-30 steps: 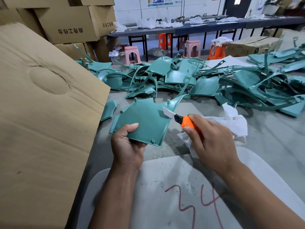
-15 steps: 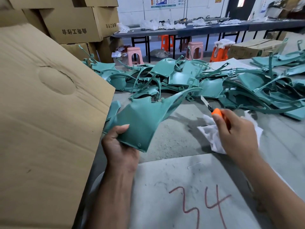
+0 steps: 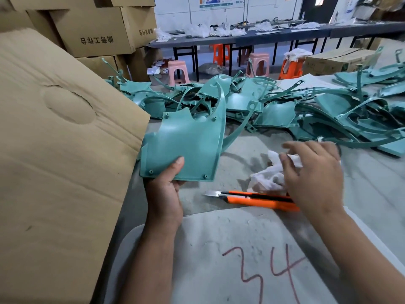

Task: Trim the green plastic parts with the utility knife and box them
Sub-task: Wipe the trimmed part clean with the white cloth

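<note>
The left hand grips one green plastic part by its lower edge, thumb on the front face and the other fingers behind, and holds it upright above the desk, just beside the flap of a large cardboard box at the left. The utility knife, orange with its blade extended, lies on the desk below the part; neither hand holds it. The right hand hovers with fingers spread and relaxed over a crumpled white cloth, its heel above the rear end of the knife; whether the fingertips touch the cloth cannot be told.

With the knife set down and the part held near the box, cutting on this piece appears finished, and boxing it, perhaps after a wipe with the cloth, is the likely step in hand. The inside of the box is hidden, so the count of parts already packed cannot be judged. A large pile of green parts lies across the far side of the desk, tangled with thin curved strips; these seem untrimmed, so most of the task appears to remain. A grey board marked "34" lies nearest the person.
</note>
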`<state>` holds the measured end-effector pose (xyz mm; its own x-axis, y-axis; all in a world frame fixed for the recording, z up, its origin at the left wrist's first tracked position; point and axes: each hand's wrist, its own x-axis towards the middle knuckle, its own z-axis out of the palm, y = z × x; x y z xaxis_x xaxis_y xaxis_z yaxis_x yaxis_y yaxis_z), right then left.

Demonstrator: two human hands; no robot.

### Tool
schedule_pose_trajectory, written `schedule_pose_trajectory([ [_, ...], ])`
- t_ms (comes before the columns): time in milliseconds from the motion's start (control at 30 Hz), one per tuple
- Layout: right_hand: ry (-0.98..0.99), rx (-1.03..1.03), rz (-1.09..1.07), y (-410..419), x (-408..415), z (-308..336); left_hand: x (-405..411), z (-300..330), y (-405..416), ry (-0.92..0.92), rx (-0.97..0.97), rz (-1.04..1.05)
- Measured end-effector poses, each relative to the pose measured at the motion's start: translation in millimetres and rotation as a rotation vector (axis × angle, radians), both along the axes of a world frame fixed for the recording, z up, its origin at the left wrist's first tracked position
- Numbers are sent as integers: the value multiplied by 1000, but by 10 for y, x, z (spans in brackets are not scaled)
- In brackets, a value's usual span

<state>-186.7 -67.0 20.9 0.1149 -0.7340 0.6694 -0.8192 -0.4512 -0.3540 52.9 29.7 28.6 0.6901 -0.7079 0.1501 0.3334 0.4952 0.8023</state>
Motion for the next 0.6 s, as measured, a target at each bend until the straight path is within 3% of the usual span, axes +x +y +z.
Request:
schedule_pose_trajectory([
  [67,173,294,-229,-42,-71,-14,8,-11,-5,-21,16,14],
  [133,276,596,-311,-53,-115,-25,10,-27,-9,-31,24,21],
  [167,271,670,-305,-75,-135,-36,9,-32,-8,-35,24,20],
  [233,170,626,-252,-125,-171,-54,2,-41,-6,-43,13,16],
  [367,-254,200,-115,-141,-215,-82,-5,-44,-15,-75,-2,14],
  [433,-554,89,17,-85,-139,8,-36,-35,-10,-116,-4,5],
  [533,-1158,285,391,114,88,121,-97,-45,-18,-145,12,-9],
  [600,-1236,382,491,244,249,100,-204,-27,-28,-177,7,-29],
])
